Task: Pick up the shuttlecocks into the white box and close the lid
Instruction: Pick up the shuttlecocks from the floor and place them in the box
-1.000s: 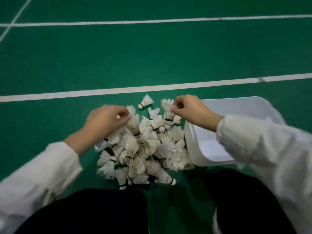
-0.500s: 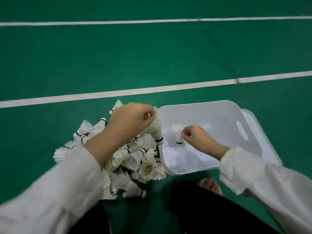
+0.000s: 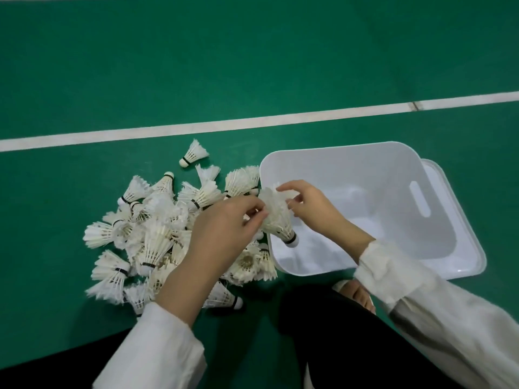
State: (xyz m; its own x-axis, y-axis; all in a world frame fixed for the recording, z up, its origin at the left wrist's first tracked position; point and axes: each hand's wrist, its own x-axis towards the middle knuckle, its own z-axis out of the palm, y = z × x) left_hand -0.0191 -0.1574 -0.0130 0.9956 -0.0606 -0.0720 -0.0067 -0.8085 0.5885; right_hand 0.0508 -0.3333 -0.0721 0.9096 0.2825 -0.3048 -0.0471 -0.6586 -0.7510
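A white shuttlecock (image 3: 278, 223) hangs cork-down over the left rim of the white box (image 3: 337, 149). My left hand (image 3: 224, 231) pinches its feathers from the left, and my right hand (image 3: 313, 210) pinches the feather tips from the right, above the box's inside. A pile of several shuttlecocks (image 3: 151, 234) lies on the green floor left of the box, partly hidden by my left forearm. One shuttlecock (image 3: 194, 154) lies apart behind the pile. The box stands open on its white lid (image 3: 474, 256), which sticks out at the right and front.
A white court line (image 3: 196, 127) crosses the green floor behind the pile and box. My dark-trousered knees (image 3: 331, 332) and a bare foot (image 3: 358, 293) are just in front of the box.
My left hand has carried a shuttlecock from the pile to the box's left rim. My right hand has come back from the box's inside and now pinches that shuttlecock too.
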